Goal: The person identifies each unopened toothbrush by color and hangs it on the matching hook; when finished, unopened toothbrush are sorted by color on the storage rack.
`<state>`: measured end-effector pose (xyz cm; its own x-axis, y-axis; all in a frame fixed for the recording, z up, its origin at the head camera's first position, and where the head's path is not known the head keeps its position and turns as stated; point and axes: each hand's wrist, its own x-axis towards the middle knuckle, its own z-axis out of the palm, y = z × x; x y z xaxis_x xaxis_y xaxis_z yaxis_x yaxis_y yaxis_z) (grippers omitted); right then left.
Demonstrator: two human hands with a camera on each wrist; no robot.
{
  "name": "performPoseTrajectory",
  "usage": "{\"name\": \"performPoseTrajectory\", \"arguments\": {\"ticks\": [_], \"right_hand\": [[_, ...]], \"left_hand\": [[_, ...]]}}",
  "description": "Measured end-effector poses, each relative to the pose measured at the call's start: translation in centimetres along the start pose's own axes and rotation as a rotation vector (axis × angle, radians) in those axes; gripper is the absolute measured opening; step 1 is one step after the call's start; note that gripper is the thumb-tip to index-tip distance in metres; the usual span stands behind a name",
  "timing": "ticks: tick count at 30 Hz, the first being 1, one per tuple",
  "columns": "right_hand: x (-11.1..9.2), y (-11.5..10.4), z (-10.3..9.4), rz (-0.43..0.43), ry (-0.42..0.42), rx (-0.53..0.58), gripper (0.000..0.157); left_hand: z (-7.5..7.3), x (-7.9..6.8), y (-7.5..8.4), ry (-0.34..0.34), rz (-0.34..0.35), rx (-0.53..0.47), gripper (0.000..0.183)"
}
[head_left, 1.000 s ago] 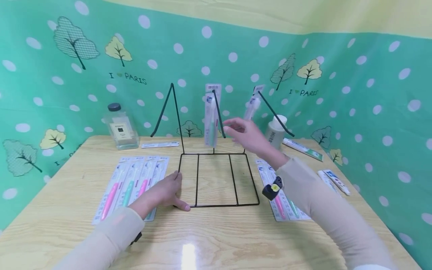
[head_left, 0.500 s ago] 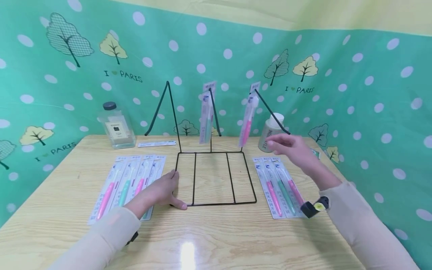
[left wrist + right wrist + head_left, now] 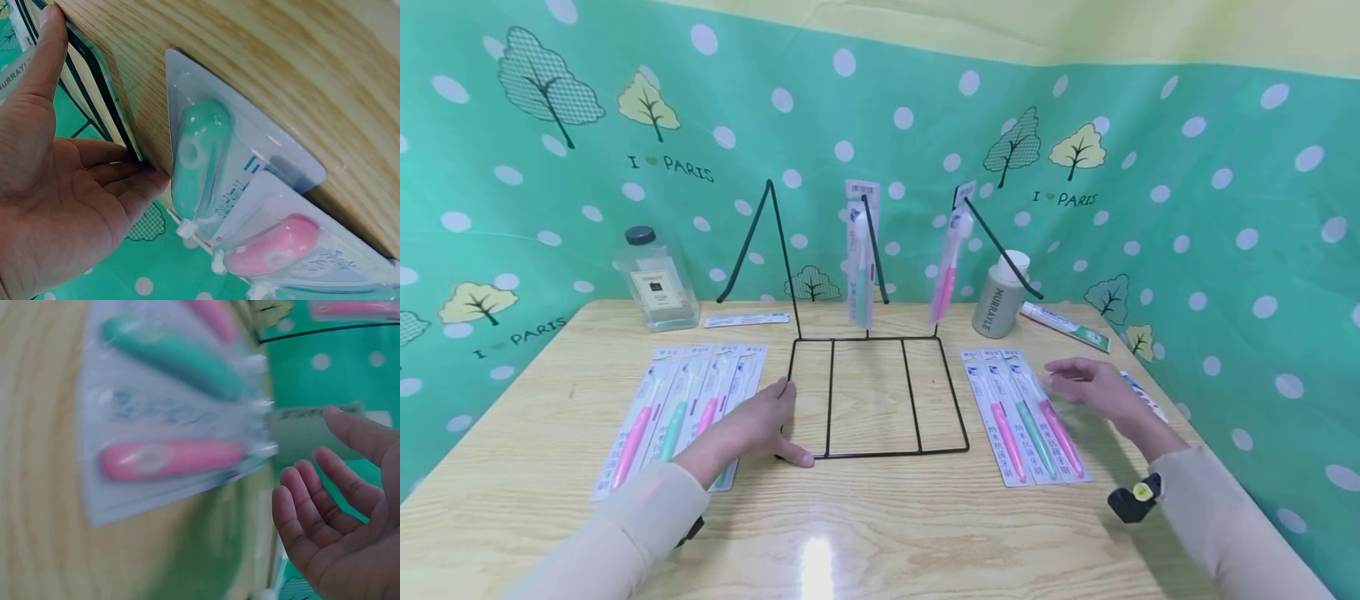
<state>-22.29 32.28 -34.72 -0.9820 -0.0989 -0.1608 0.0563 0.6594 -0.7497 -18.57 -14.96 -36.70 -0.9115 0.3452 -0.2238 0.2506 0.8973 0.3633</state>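
Observation:
A black wire rack (image 3: 875,398) stands mid-table with three slanted hooks. A packaged green toothbrush (image 3: 860,250) hangs on the middle hook and a pink one (image 3: 950,260) on the right hook; the left hook is bare. My left hand (image 3: 762,423) lies flat with straight fingers on the rack's front left corner (image 3: 100,94), beside several packaged toothbrushes (image 3: 688,407) (image 3: 206,169). My right hand (image 3: 1086,385) hovers open and holding nothing just right of three packaged toothbrushes (image 3: 1026,412) (image 3: 169,400).
At the back stand a clear square bottle (image 3: 657,282) on the left and a grey bottle (image 3: 1000,293) right of the rack. Toothpaste boxes lie at back left (image 3: 747,319), back right (image 3: 1066,323) and behind my right hand. The patterned wall closes the table's back and sides.
My right hand has left the hanging toothbrushes and come down to the right, beside the right-hand packs. The pink pack now hangs alone on its hook. My left hand has stayed put.

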Motion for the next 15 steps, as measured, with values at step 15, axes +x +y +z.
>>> {"name": "performPoseTrajectory", "arguments": {"ticks": [15], "right_hand": [[1.5, 0.7, 2.4, 0.175, -0.020, -0.230, 0.074]], "left_hand": [[0.1, 0.1, 0.0, -0.012, -0.010, 0.007, 0.122]]}}
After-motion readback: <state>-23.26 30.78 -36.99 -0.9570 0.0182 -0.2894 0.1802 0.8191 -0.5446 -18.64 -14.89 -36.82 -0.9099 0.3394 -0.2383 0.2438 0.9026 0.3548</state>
